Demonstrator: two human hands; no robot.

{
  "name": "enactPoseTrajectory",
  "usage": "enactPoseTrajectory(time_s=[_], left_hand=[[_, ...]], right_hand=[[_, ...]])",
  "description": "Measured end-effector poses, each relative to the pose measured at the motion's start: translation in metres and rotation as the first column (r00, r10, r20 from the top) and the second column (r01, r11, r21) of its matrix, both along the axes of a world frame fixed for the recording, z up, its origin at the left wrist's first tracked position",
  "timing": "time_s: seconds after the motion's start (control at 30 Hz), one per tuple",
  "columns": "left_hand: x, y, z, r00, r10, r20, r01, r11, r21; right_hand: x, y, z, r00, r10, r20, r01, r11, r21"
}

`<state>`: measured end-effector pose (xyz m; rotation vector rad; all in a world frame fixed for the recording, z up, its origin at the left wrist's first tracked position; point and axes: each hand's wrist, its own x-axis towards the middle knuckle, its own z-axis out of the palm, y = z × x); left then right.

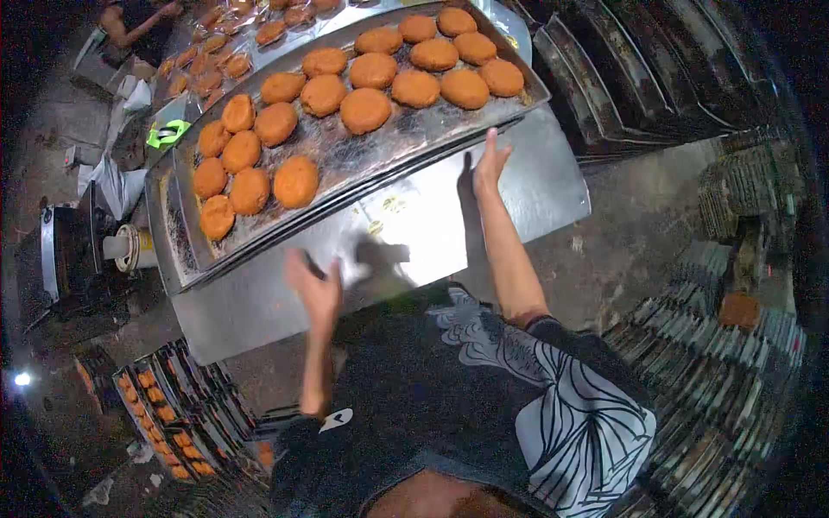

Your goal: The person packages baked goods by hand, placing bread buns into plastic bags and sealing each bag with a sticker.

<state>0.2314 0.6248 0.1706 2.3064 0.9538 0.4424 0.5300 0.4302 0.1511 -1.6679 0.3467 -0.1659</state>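
Observation:
Many round orange-brown baked pieces (365,110) lie on a worn metal tray (345,160), which sits on top of other trays on a shiny metal table (535,186). My left hand (314,285) is above the table in front of the tray, slightly blurred, its thumb apart from the fingers and nothing in it. My right hand (490,164) is near the tray's front edge toward the right, fingers stretched upward and thumb apart, holding nothing. Whether it touches the edge is unclear.
Bagged orange-brown pieces (203,69) lie behind the tray. Dark trays (604,69) stand at the upper right, and stacked trays (708,371) fill the lower right. More filled trays (164,423) are at lower left. Another person's arm (138,30) shows at upper left.

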Motion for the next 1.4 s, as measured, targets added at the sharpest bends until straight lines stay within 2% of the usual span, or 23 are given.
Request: enactPoseTrajectory(time_s=[0.07,0.2,0.3,0.37,0.47,0.53,0.6,0.63,0.67,0.7,0.8,0.87,0.97,1.0,1.03,1.07,1.1,1.13,1.2,1.23,1.3,1.37,1.4], left_hand=[[0.026,-0.050,-0.022,0.900,-0.107,-0.423,0.035,0.984,-0.174],[0.065,-0.102,-0.064,0.907,-0.044,-0.420,0.014,0.997,-0.074],[0.082,-0.128,-0.063,0.956,-0.074,-0.283,0.040,0.992,-0.123],[0.093,-0.138,-0.043,0.987,-0.100,-0.127,0.107,0.993,0.047],[0.087,-0.140,-0.037,0.917,-0.399,-0.015,0.399,0.917,0.022],[0.087,-0.128,-0.057,0.871,-0.488,0.062,0.489,0.872,-0.003],[0.096,-0.110,-0.068,0.849,-0.529,0.002,0.504,0.809,-0.303],[0.101,-0.105,-0.066,0.847,-0.532,0.005,0.509,0.807,-0.299],[0.106,-0.103,-0.063,0.806,-0.592,0.014,0.577,0.779,-0.247],[0.114,-0.099,-0.052,0.760,-0.650,0.019,0.642,0.744,-0.187],[0.124,-0.099,-0.010,0.839,-0.545,0.002,0.525,0.807,-0.272],[0.128,-0.102,-0.011,0.885,-0.392,0.251,0.465,0.770,-0.437],[0.121,-0.094,-0.014,0.775,-0.596,0.208,0.606,0.609,-0.511],[0.111,-0.093,-0.006,0.830,-0.491,0.265,0.521,0.512,-0.683],[0.107,-0.096,-0.010,0.837,-0.472,0.276,0.516,0.517,-0.682],[0.106,-0.102,-0.018,0.839,-0.493,0.231,0.514,0.574,-0.637],[0.102,-0.109,-0.024,0.843,-0.506,0.181,0.503,0.627,-0.595],[0.109,-0.106,-0.032,0.643,-0.699,0.311,0.762,0.549,-0.342],[0.113,-0.109,-0.015,0.761,-0.585,0.281,0.648,0.699,-0.303],[0.117,-0.112,-0.001,0.842,-0.481,0.242,0.534,0.805,-0.257],[0.122,-0.111,0.039,0.739,-0.363,0.567,0.381,0.920,0.092],[0.112,-0.104,0.076,0.806,-0.283,0.521,0.337,0.942,-0.010],[0.113,-0.093,0.067,0.694,-0.205,0.690,0.276,0.961,0.008]], right_hand=[[0.043,-0.008,-0.007,0.994,0.103,0.046,-0.110,0.977,0.183],[0.067,0.007,-0.013,0.989,0.123,-0.076,-0.116,0.989,0.091],[0.079,0.005,-0.012,0.958,0.253,-0.138,-0.255,0.967,0.005],[0.072,-0.006,0.003,0.915,0.386,-0.121,-0.386,0.922,0.025],[0.028,-0.042,-0.008,0.788,0.616,-0.014,-0.615,0.788,0.023],[-0.012,-0.080,-0.025,0.636,0.757,-0.152,-0.761,0.647,0.039],[-0.059,-0.105,0.000,0.373,0.852,-0.367,-0.916,0.401,0.000],[-0.078,-0.118,-0.032,0.297,0.943,-0.147,-0.947,0.310,0.078],[-0.095,-0.115,-0.038,0.231,0.930,-0.285,-0.858,0.333,0.392],[-0.099,-0.111,-0.009,0.015,0.971,-0.240,-0.997,-0.002,-0.071],[-0.109,-0.074,-0.011,0.029,0.993,-0.117,-0.977,0.003,-0.214],[-0.107,-0.049,-0.031,0.266,0.962,0.068,-0.878,0.271,-0.394],[-0.104,-0.055,-0.035,0.306,0.905,-0.296,-0.940,0.238,-0.243],[-0.109,-0.065,-0.005,0.278,0.951,-0.139,-0.954,0.256,-0.156],[-0.117,-0.077,-0.012,0.302,0.923,-0.240,-0.951,0.273,-0.147],[-0.127,-0.083,-0.009,0.429,0.877,-0.217,-0.814,0.272,-0.513],[-0.137,-0.083,-0.002,0.403,0.887,-0.227,-0.821,0.241,-0.518],[-0.144,-0.079,0.006,0.457,0.870,-0.186,-0.815,0.326,-0.478],[-0.140,-0.061,0.026,0.510,0.826,-0.238,-0.834,0.408,-0.370],[-0.133,-0.051,0.046,0.483,0.787,-0.383,-0.842,0.538,0.042],[-0.099,-0.027,0.043,0.198,0.873,-0.446,-0.829,0.392,0.399],[-0.094,0.027,0.129,0.425,0.840,-0.336,-0.267,0.471,0.841],[-0.094,0.041,0.127,0.466,0.868,-0.171,-0.450,0.399,0.799]])
